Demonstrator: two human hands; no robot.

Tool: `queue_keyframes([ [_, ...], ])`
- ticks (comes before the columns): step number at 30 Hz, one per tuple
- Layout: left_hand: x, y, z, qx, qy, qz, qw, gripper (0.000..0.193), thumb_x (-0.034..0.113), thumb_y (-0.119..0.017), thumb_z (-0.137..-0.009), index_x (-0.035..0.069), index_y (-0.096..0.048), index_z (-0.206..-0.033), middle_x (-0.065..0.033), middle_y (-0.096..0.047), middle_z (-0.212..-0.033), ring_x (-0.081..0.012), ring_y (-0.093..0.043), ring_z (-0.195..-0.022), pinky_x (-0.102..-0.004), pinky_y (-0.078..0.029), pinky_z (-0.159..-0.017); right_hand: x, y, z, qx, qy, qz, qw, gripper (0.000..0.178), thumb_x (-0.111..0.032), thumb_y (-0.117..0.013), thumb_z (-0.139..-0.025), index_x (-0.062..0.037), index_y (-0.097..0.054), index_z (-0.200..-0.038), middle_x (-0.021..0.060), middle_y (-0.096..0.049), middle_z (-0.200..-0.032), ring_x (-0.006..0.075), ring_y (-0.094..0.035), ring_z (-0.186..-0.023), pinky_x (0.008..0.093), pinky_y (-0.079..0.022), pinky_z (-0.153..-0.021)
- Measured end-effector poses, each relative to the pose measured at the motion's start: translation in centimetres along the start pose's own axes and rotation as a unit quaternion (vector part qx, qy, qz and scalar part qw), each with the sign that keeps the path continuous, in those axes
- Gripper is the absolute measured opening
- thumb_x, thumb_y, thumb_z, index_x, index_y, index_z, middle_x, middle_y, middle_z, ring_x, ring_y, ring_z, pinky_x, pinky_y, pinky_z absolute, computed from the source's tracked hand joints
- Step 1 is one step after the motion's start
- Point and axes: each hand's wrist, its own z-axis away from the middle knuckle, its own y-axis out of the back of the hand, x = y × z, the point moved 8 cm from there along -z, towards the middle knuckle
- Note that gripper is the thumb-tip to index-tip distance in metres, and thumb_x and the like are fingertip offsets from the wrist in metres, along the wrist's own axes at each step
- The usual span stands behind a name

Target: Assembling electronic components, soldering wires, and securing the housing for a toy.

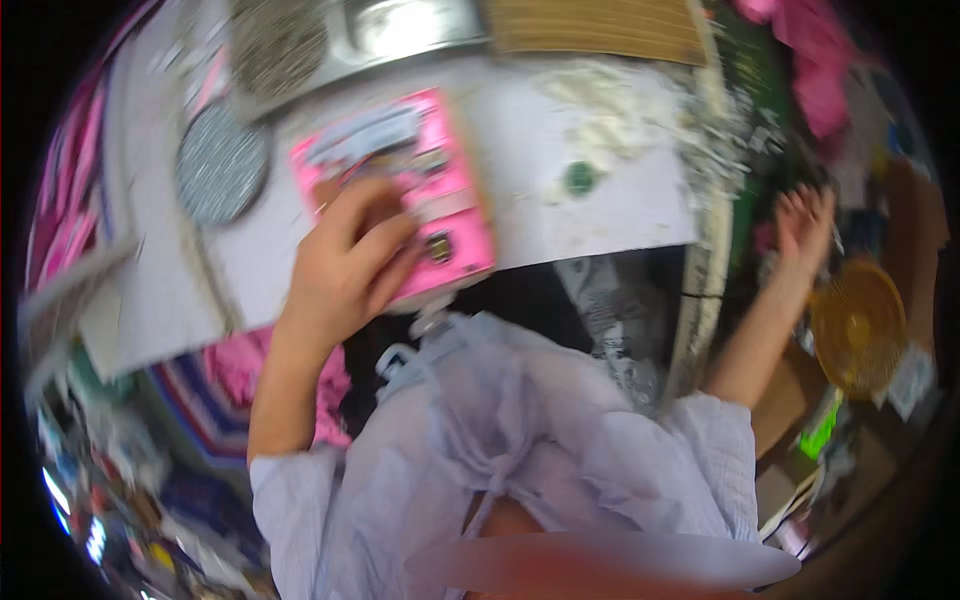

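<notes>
On the white tabletop, close to its front edge, stands a bright pink block-like box (462, 190) with a grey strip and small metal parts on its top. My left hand (350, 250) rests over its left side. The fingers curl down onto the pink top, and whatever they pinch is hidden beneath them. Off to the right, past the table's edge, my right hand (803, 228) is raised with its fingers stretched out and slightly blurred. No held thing shows in it. Nearest to it is an orange-yellow plastic basket (858, 330).
A round grey disc (222, 163) lies left of the box. Behind stand a metal tray (345, 50) of small grey pieces and a corrugated brown board (600, 28). White scraps (620, 115) and a green round piece (579, 178) lie at right. Pink cloth (805, 65) hangs far right.
</notes>
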Motion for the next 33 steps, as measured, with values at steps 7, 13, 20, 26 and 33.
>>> queue_keyframes([
  [7,-0.8,1.1,2.8,0.086,0.083,0.016,0.993,0.027,0.005,-0.079,-0.076,0.006,-0.072,-0.102,-0.0107,-0.064,-0.109,-0.0281,-0.067,-0.091,-0.0407,-0.053,-0.075,12.4,-21.8,19.1,-0.165,0.178,0.428,0.87,0.026,0.002,-0.074,-0.084,-0.0025,-0.069,-0.108,0.0071,-0.069,-0.092,0.0169,-0.063,-0.079,0.0288,-0.051,-0.077],
  [13,0.6,0.4,1.3,0.058,-0.018,-0.075,0.995,0.032,0.008,-0.08,-0.073,0.011,-0.075,-0.104,-0.0052,-0.063,-0.101,-0.0228,-0.061,-0.08,-0.0382,-0.044,-0.071,19.2,-34.4,26.0,-0.438,0.359,0.495,0.659,0.025,-0.021,-0.085,-0.07,-0.0115,-0.07,-0.088,0.0029,-0.062,-0.086,0.0241,-0.056,-0.084,0.0408,-0.039,-0.08],
  [20,0.3,0.1,1.3,0.052,-0.021,-0.087,0.995,0.038,0.006,-0.08,-0.07,0.013,-0.076,-0.108,-0.004,-0.062,-0.1,-0.0215,-0.06,-0.08,-0.0376,-0.043,-0.073,20.5,-35.2,26.1,-0.454,0.356,0.519,0.631,0.018,-0.022,-0.082,-0.073,-0.0124,-0.07,-0.081,0.0008,-0.061,-0.083,0.0227,-0.056,-0.083,0.0406,-0.037,-0.08],
  [26,0.6,1.1,0.6,0.108,-0.002,-0.115,0.988,0.043,0.006,-0.076,-0.068,0.014,-0.077,-0.11,-0.0033,-0.06,-0.098,-0.0217,-0.059,-0.084,-0.0381,-0.041,-0.078,19.1,-36.7,21.5,-0.425,0.314,0.504,0.683,0.018,-0.026,-0.082,-0.076,-0.0127,-0.069,-0.078,0.0013,-0.061,-0.075,0.0245,-0.058,-0.076,0.0421,-0.039,-0.075],
  [33,-0.4,0.3,-1.5,0.117,0.029,-0.202,0.972,0.038,0.017,-0.07,-0.071,0.012,-0.075,-0.108,-0.0001,-0.058,-0.098,-0.021,-0.053,-0.094,-0.0418,-0.033,-0.089,20.4,-39.6,20.0,-0.389,0.355,0.624,0.577,0.027,-0.032,-0.08,-0.078,-0.0092,-0.068,-0.071,0.0039,-0.064,-0.069,0.0256,-0.062,-0.071,0.0423,-0.041,-0.071],
])
